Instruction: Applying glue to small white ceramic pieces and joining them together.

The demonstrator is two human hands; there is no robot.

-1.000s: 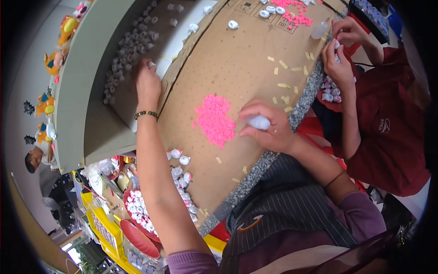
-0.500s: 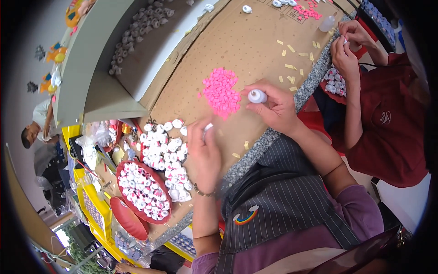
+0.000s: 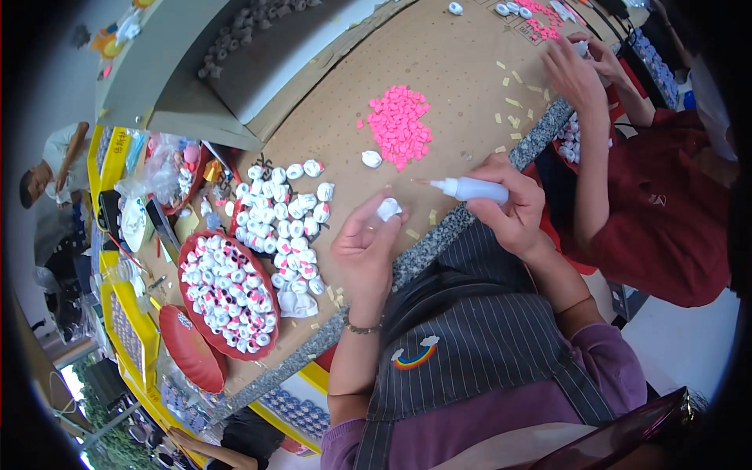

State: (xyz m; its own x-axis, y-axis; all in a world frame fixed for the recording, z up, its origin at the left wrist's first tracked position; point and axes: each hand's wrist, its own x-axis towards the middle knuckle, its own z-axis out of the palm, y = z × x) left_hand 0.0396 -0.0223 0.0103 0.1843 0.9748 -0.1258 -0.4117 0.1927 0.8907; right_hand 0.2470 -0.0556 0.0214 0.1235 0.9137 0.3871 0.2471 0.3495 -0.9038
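While the left hand (image 3: 366,247) pinches a small white piece (image 3: 388,208) between its fingertips, the right hand (image 3: 513,205) is closed around a white glue bottle (image 3: 468,189) whose nozzle points toward 9 o'clock, just above the piece and not touching it. Both hands are held over the near edge of the brown board (image 3: 462,70). A pink pile (image 3: 399,124) lies at 12 o'clock from the piece, with a single white piece (image 3: 371,159) beside it. Loose white pieces (image 3: 286,219) lie at 9 o'clock, next to a red tray (image 3: 227,294) filled with more. At 2 o'clock, another person's hands (image 3: 576,66) work at the board.
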